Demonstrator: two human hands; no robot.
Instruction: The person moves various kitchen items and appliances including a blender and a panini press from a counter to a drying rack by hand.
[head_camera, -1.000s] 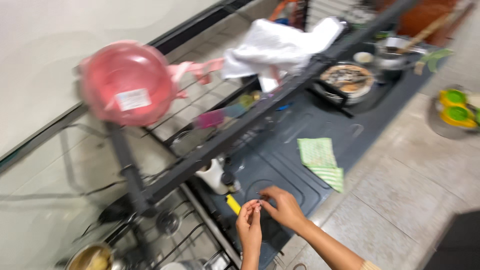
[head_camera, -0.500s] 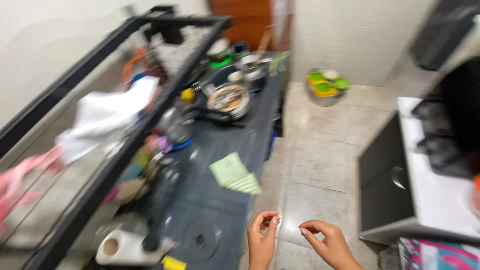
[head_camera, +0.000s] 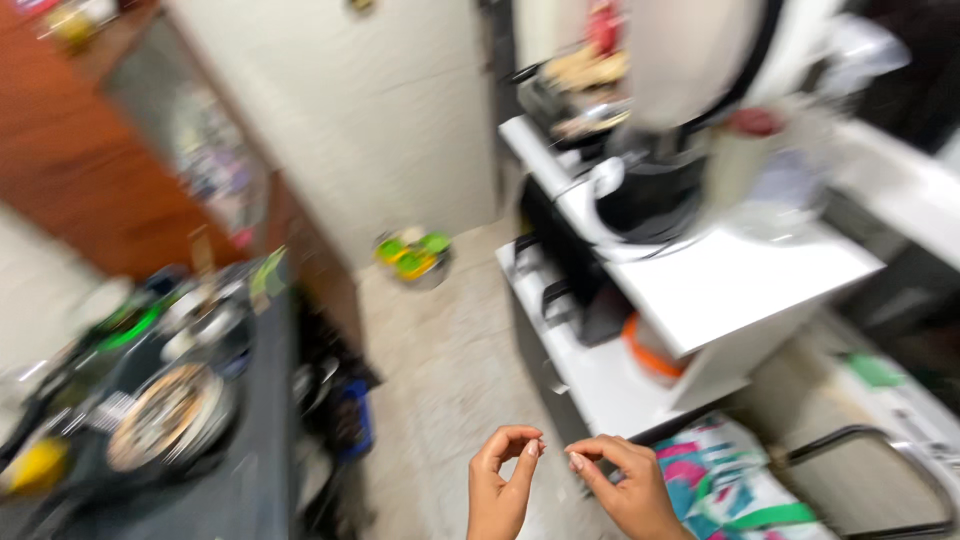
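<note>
Both hands, left hand (head_camera: 503, 480) and right hand (head_camera: 622, 480), pinch fingertips nearly together above the floor (head_camera: 440, 370); contents unclear.

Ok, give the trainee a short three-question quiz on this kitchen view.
1. True or false: both hands are pinched at the fingertips.
2. What lies on the floor by the far wall? A) a bowl of green and yellow things B) a broom C) a chair
3. Which side of the view has the white shelf unit?

Key:
1. True: left hand and right hand each pinch; anything held is too small to tell.
2. A, the bowl.
3. The right, white shelf unit.
</note>
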